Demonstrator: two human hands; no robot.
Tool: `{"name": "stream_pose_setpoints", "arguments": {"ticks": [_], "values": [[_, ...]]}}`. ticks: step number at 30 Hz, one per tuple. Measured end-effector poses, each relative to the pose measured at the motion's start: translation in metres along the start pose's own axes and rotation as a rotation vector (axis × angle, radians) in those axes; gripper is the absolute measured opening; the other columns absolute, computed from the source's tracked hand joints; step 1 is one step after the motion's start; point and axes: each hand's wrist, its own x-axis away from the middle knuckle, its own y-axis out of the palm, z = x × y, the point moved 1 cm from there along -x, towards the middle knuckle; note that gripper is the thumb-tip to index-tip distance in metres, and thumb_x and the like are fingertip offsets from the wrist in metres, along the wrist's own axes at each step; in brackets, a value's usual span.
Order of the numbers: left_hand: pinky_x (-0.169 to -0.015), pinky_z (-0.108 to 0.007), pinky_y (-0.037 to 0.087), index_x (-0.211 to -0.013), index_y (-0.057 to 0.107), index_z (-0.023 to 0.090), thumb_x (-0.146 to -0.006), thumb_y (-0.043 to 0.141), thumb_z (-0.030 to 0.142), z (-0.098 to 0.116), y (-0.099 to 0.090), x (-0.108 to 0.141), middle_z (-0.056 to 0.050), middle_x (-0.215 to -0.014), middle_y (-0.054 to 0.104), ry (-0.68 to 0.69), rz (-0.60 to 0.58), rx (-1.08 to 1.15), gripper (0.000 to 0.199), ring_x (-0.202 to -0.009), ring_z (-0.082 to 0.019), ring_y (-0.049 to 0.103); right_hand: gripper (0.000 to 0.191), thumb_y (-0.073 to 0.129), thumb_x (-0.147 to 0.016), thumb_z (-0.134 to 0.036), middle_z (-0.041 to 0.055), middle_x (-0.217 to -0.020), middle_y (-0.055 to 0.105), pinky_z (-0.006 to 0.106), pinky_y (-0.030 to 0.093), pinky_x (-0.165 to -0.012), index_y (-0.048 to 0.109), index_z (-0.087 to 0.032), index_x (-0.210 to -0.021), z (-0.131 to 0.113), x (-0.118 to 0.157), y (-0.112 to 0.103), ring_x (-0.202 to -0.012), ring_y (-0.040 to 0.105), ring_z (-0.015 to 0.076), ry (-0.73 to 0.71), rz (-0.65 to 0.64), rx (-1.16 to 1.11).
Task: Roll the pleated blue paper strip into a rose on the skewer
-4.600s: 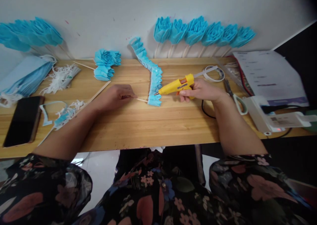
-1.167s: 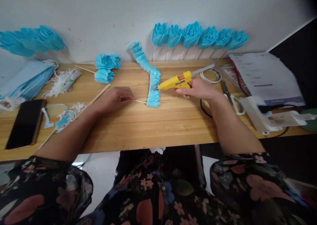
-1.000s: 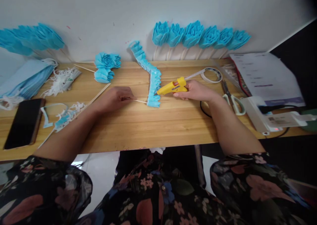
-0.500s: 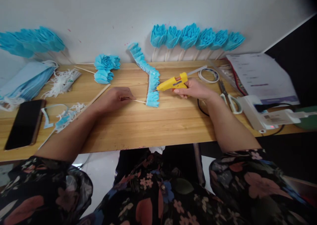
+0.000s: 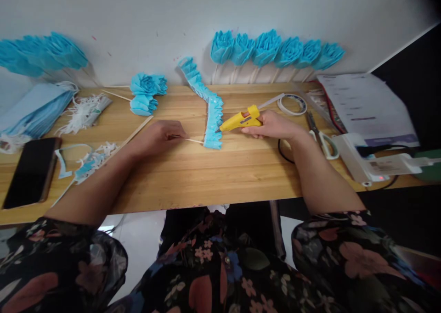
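Between my hands a pleated blue strip [image 5: 212, 115] lies on the wooden table, its far end reaching the wall. My left hand [image 5: 168, 131] is closed on a thin wooden stick [image 5: 195, 141], whose tip meets the strip's near end. My right hand [image 5: 274, 125] grips a yellow glue gun [image 5: 241, 119] from the right, a clear glue stick [image 5: 272, 101] jutting from its back. The gun's nozzle points left and down at the lower right part of the strip; whether it touches is too small to tell.
Blue flowers on sticks [image 5: 267, 47] lean on the wall. Loose blue flowers [image 5: 143, 84], blue face masks [image 5: 37, 108], a phone [image 5: 32, 173] and cut-off scraps [image 5: 91, 164] lie left. On the right are tape [image 5: 292, 104], scissors [image 5: 322, 138], a power strip [image 5: 358, 159] and papers [image 5: 368, 106].
The glue gun's nozzle has moved a little down along the strip, toward its near end. My left hand stays in place with the stick.
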Motion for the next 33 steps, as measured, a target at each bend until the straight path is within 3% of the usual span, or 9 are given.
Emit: {"name": "stream_pose_setpoints", "arguments": {"ticks": [12,19,26,33], "values": [[-0.078,-0.030,0.058,-0.102,0.086,0.020,-0.111,0.064,0.037,-0.003,0.001,0.001,-0.009,-0.097,0.083,-0.052,-0.010,-0.014,0.030,-0.086,-0.020,0.076,0.058,0.085,-0.080,-0.080,-0.0031,-0.062,0.060,0.033,0.040,-0.058,0.066,-0.025,-0.083,-0.003,0.002,0.000,-0.057,0.051,0.0135,-0.057,0.036,-0.135],[-0.079,-0.029,0.057,-0.101,0.086,0.020,-0.112,0.066,0.039,-0.001,0.000,0.001,-0.010,-0.098,0.083,-0.050,-0.013,0.011,0.030,-0.086,-0.021,0.076,0.055,0.080,-0.084,-0.076,0.0003,-0.063,0.063,0.035,0.042,-0.061,0.064,-0.024,-0.075,-0.006,0.000,0.005,-0.059,0.056,0.0163,-0.025,0.015,0.034],[-0.077,-0.030,0.056,-0.097,0.084,0.021,-0.112,0.063,0.040,-0.004,0.002,0.001,-0.009,-0.095,0.082,-0.026,0.005,-0.004,0.032,-0.084,-0.021,0.075,0.053,0.079,-0.086,-0.076,0.0006,-0.065,0.064,0.035,0.044,-0.065,0.067,-0.025,-0.081,-0.009,-0.002,0.006,-0.065,0.061,0.0194,-0.027,-0.005,0.034],[-0.080,-0.030,0.059,-0.099,0.085,0.021,-0.111,0.066,0.043,-0.003,0.001,0.002,-0.009,-0.096,0.082,-0.080,0.003,0.000,0.032,-0.086,-0.021,0.076,0.062,0.084,-0.078,-0.083,0.0011,-0.069,0.063,0.036,0.044,-0.064,0.068,-0.024,-0.084,-0.006,0.000,0.006,-0.065,0.058,0.0176,-0.050,0.027,-0.099]]}}
